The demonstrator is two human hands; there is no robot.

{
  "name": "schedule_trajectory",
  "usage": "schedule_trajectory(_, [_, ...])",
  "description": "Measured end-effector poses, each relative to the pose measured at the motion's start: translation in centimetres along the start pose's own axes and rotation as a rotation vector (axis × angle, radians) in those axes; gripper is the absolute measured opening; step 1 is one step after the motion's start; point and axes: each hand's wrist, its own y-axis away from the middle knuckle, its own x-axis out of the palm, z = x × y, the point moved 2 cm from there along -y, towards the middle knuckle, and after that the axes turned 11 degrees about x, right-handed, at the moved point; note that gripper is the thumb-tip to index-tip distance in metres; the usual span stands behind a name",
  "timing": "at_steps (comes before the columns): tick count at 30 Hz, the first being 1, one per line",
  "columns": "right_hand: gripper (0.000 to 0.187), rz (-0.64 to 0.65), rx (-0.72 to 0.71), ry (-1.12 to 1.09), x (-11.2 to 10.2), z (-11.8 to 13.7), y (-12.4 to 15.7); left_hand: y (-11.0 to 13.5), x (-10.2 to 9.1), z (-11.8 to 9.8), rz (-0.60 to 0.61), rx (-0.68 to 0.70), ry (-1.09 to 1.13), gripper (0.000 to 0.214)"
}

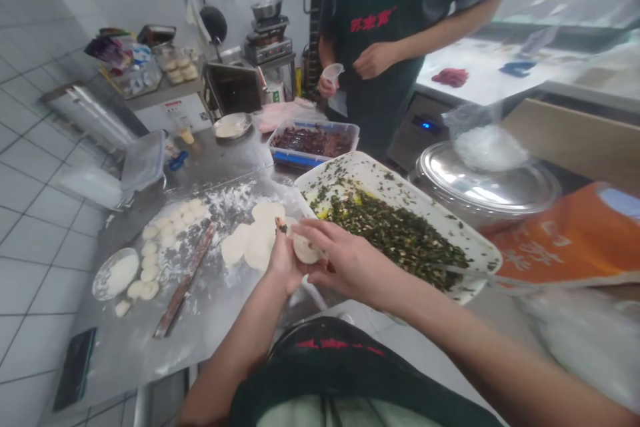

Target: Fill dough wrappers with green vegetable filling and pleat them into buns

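Between my two hands is a pale, round stuffed bun, its underside hidden by my fingers. My left hand cups it from the left, the thumb pointing up with a bit of green filling on it. Curled over the bun's right side are the fingers of my right hand. Flat dough wrappers overlap on the steel table just left of my hands. A white tray of chopped green filling stands to the right, partly behind my right hand and forearm.
A rolling pin, dough pieces and a bowl of flour lie on the floured table. Behind is a tub of dark red filling. A co-worker holds a clear cup opposite. A lidded pot stands right.
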Motion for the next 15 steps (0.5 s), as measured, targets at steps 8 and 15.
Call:
schedule_trajectory(8, [0.043, 0.126, 0.137, -0.162, 10.5, -0.9, 0.9, 2.7, -10.6, -0.1, -0.165, -0.036, -0.148, 0.071])
schedule_trajectory(15, [0.043, 0.199, 0.285, -0.005, 20.0, -6.4, 3.9, 3.8, -23.1, -3.3, -0.646, 0.169, -0.440, 0.043])
